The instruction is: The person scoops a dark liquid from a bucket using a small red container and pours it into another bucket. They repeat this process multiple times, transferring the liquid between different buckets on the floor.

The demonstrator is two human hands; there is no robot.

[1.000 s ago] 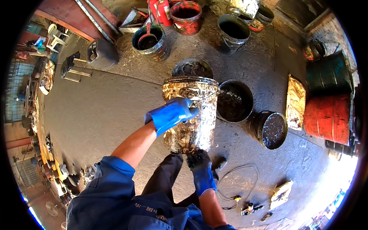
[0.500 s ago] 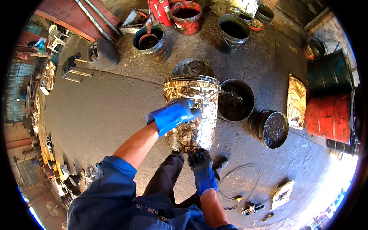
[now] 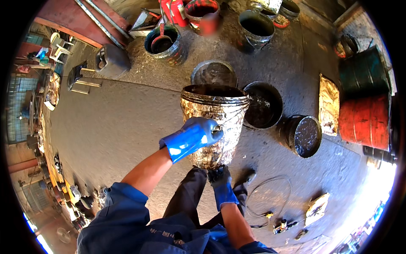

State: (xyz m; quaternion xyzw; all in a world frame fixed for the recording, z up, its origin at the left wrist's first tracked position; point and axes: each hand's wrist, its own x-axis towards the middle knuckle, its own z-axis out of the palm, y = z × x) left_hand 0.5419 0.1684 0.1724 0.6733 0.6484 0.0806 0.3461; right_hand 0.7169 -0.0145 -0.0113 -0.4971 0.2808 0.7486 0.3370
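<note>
A stained, pale metallic-looking bucket, smeared with brown and black, is held up in front of me, its dark mouth partly showing. My left hand, in a blue rubber glove, is closed on its thin wire handle against the side. Below, my right hand grips the base; its blue glove is blackened at the fingers, which are partly hidden. Just beyond the rim stands a round container with dark contents. A black bucket with dark, glossy contents stands to the right.
A tilted dark bucket lies farther right. Ahead stand a bucket with a red ladle, a red bucket and a dark bucket. Drums line the right side. A hose lies near my feet; a jerrycan is left.
The held bucket has tilted back toward upright, so its mouth now shows more. Its base stays in my right hand, and my left hand still grips the handle.
</note>
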